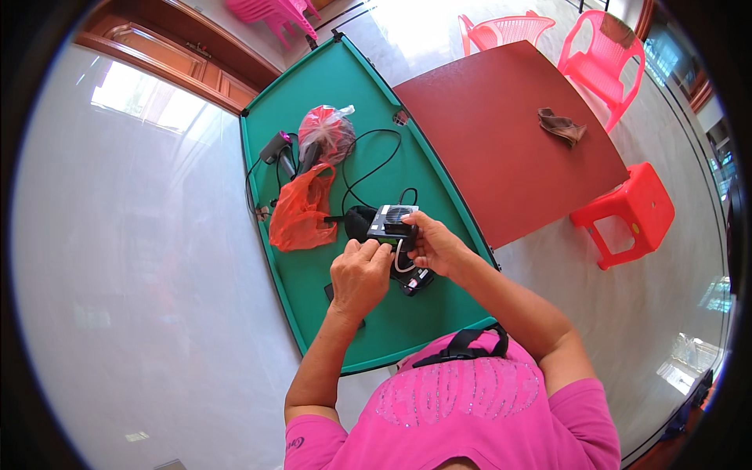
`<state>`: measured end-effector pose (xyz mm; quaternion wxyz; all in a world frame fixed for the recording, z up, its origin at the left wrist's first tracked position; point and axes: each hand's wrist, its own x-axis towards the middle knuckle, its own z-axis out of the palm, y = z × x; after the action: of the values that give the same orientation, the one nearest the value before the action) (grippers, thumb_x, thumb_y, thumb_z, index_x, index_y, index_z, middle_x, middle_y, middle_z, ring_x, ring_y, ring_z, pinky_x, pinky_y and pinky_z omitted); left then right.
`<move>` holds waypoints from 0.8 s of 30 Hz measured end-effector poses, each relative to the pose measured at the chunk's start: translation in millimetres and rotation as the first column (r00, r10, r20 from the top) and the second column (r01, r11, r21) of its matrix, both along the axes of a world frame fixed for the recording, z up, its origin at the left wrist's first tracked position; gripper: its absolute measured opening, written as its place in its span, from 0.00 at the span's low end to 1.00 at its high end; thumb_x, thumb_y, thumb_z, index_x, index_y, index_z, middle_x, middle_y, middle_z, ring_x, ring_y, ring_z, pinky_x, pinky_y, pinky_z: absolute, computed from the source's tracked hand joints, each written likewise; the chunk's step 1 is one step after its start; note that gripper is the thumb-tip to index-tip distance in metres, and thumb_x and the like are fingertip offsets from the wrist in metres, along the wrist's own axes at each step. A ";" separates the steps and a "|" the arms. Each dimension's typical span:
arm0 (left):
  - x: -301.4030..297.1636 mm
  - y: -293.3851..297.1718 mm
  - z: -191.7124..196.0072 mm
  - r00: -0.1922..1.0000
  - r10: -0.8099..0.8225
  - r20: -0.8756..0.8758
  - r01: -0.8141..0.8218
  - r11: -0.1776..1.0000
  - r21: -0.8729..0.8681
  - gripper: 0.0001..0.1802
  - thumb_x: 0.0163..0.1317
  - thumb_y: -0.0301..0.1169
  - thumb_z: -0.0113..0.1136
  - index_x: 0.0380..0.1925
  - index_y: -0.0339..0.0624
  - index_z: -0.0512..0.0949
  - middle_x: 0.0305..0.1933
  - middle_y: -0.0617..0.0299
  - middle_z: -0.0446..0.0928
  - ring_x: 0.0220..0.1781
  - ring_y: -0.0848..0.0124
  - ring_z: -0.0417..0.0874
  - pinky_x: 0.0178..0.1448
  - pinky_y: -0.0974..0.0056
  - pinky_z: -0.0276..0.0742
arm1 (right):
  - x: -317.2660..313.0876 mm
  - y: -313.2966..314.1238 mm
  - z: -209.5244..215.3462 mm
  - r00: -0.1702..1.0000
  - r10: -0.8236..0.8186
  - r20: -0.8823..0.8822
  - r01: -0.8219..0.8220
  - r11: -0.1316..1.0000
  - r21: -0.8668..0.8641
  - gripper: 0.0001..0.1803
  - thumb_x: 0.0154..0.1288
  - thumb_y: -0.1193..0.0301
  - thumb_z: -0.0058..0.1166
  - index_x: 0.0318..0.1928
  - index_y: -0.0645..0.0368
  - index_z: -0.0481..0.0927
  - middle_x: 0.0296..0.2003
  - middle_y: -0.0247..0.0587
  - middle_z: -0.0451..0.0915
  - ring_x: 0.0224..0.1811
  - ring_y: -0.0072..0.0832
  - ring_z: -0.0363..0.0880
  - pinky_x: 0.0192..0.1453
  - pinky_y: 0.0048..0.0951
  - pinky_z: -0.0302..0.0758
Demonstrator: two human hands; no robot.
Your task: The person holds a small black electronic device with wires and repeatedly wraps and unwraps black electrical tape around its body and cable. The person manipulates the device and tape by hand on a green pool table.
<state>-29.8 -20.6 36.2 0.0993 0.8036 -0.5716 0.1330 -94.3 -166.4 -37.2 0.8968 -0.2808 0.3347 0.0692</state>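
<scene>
A small boxy device with a round black fan grille [398, 216] and a silver-grey top is held over the green table. My right hand [435, 244] grips its right side, thumb on top by the grille. At the box's near left edge, my left hand [360, 276] is closed with fingers bunched; what they pinch is hidden. A white cable [398, 257] loops down between the hands. Just under my right hand lies a black device [418, 282], partly covered. A fuzzy black round thing [359, 223] sits behind the box.
The green pool-style table [392, 333] has raised rims. On it lie an orange plastic bag [301, 213], a hair dryer [276, 147], a clear bag with something red [327, 131] and a black cord [376, 166]. A red-brown table [501, 141], red stool [636, 211] and pink chairs [603, 59] stand right.
</scene>
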 end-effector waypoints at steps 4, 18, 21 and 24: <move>1.3 -1.5 4.9 1.000 -0.001 -0.025 0.002 0.999 0.047 0.06 0.51 0.32 0.61 0.29 0.44 0.77 0.25 0.65 0.73 0.25 0.64 0.72 0.25 0.60 0.69 | -2.0 0.8 4.1 1.000 -0.017 0.015 0.016 1.000 0.022 0.18 0.54 0.54 0.58 0.30 0.56 0.73 0.21 0.34 0.75 0.18 0.20 0.72 0.20 0.20 0.70; 7.3 0.9 8.5 0.996 0.025 -0.086 -0.014 0.992 0.129 0.04 0.52 0.33 0.62 0.28 0.48 0.78 0.25 0.66 0.73 0.26 0.64 0.74 0.27 0.58 0.70 | -1.1 1.5 8.0 0.997 -0.066 0.038 0.062 0.994 0.091 0.19 0.53 0.58 0.59 0.37 0.60 0.73 0.26 0.40 0.75 0.23 0.25 0.75 0.25 0.23 0.74; 7.3 0.8 9.3 0.989 0.055 -0.137 -0.040 0.993 0.113 0.03 0.51 0.33 0.62 0.26 0.49 0.79 0.26 0.67 0.72 0.26 0.65 0.75 0.27 0.60 0.70 | -1.0 1.9 5.6 0.996 -0.081 0.046 0.077 0.994 0.073 0.18 0.53 0.58 0.59 0.34 0.60 0.74 0.24 0.40 0.76 0.20 0.24 0.74 0.22 0.22 0.72; 6.3 0.8 10.5 0.950 0.113 -0.293 -0.101 0.993 0.059 0.03 0.50 0.32 0.63 0.25 0.49 0.80 0.27 0.68 0.71 0.26 0.67 0.76 0.27 0.62 0.70 | -0.7 2.2 3.0 0.993 -0.079 0.089 0.074 0.996 0.053 0.16 0.55 0.59 0.59 0.32 0.60 0.75 0.22 0.40 0.76 0.18 0.24 0.74 0.20 0.22 0.71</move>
<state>-23.5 -19.9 46.7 0.1589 0.8462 -0.5087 0.0043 -95.0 -164.2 -34.2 0.9198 -0.2483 0.3024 0.0303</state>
